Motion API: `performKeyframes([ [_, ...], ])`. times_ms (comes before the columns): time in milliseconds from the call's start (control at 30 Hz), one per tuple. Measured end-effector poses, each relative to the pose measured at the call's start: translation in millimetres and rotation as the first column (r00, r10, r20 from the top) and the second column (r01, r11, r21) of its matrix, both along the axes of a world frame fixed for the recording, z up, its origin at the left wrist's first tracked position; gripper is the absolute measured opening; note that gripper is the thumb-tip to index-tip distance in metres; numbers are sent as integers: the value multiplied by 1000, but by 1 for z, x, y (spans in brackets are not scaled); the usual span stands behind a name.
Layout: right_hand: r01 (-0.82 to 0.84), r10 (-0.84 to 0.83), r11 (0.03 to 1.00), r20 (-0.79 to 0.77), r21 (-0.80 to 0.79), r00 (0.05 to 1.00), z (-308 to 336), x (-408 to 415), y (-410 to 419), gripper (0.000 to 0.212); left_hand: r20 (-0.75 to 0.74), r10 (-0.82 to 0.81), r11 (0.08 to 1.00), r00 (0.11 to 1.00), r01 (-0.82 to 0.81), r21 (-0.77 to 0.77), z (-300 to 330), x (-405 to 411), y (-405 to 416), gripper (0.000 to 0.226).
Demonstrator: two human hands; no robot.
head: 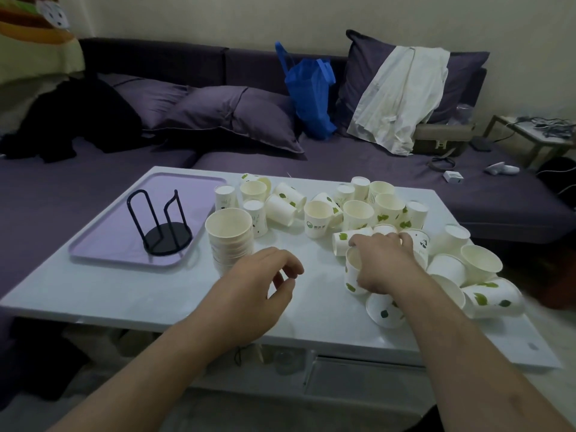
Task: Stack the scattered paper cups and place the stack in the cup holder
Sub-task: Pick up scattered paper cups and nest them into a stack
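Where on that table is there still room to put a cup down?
Bare tabletop along the near edge, in front of the purple tray, and between the stack of cups and the right hand. The far right is crowded with scattered cups.

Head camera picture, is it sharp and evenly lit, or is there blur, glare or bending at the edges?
Head view: dim, soft room light; table top shows faint sheen, no hard glare; cups at far right smear with blur; table edges and forearms bow from wide-angle distortion; corners darken; stack and holder stay fairly sharp.
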State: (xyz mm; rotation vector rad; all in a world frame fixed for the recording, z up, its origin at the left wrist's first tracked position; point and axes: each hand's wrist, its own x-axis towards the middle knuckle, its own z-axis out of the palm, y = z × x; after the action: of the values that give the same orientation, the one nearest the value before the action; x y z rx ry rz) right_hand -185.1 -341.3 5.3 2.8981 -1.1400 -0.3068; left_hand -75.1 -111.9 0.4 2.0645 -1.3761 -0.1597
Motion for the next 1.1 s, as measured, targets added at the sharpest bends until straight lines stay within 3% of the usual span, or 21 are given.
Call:
performKeyframes([
  [167,-92,75,992,184,83,980,31,-5,13,65,-69,42,999,997,-39,36,-3,-4,-8,29],
  [267,-215,94,934,385,285,918,48,-10,30,53,-162,86,995,983,-75,73,-7,-7,-15,65],
  [367,-317,86,831,456,458,886,49,-14,44,53,-319,91,994,944,-69,82,-10,-11,-19,89],
  [467,-373,117,771,460,517,880,42,-16,44,59,-374,55,997,926,-28,78,-9,-17,-21,70],
  [533,-346,2,725,500,596,866,42,-21,37,63,-364,64,994,929,-28,105,-10,-20,-20,59],
  [567,-309,-69,739,523,599,849,43,-25,32,54,-366,75,993,928,-34,117,-11,-20,-20,58],
  [633,-157,-148,867,545,473,825,42,-34,21,24,-369,91,991,925,-45,130,-11,-19,-19,57],
  [700,68,-136,982,402,177,906,38,-42,8,7,-379,97,990,920,-49,133,-10,-19,-17,57],
  [767,168,-171,985,262,33,950,33,-46,3,4,-387,97,990,917,-50,130,-9,-19,-14,59],
  [900,208,-214,976,107,60,971,21,-43,5,16,-394,83,992,915,-38,121,-9,-19,-10,60],
  [1100,142,-168,973,137,184,976,15,-38,9,16,-399,97,989,912,-44,140,0,-20,-2,57],
])
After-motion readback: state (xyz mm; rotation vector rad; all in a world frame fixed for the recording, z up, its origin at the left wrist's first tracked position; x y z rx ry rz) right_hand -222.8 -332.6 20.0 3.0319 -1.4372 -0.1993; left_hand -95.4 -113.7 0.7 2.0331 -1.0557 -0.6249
